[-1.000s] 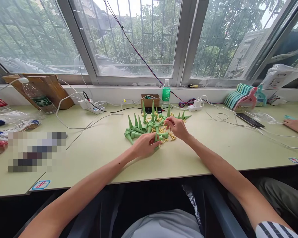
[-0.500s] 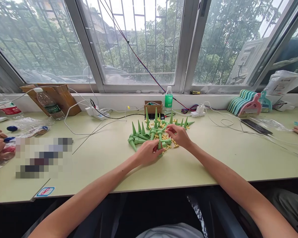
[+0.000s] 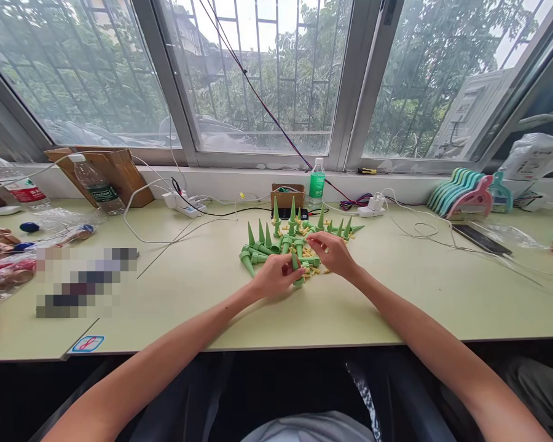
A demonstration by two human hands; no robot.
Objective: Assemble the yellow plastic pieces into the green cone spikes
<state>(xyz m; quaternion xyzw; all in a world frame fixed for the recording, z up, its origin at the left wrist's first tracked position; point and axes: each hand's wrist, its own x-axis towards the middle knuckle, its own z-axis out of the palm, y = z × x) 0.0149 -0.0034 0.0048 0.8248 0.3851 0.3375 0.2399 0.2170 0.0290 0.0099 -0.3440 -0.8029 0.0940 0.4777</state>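
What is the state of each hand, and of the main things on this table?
Left hand: closed on a green spike, which points up.
Right hand: pinched; whether it holds anything, cannot tell.
Other green spikes: some upright, some lying.
Yellow pieces: loose, scattered.
Green-labelled bottle: upright, capped.
Phone on the right: flat, screen dark.

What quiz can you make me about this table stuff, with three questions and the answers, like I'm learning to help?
1. Pick one. The left hand is holding:
A) a phone
B) a green cone
C) a hanger

2. True or false: the cap on the bottle behind the pile of cones is red.

3. Fill in the color: the small pieces scattered among the cones are ____.

Key: 1. B. 2. False, it is white. 3. Yellow.
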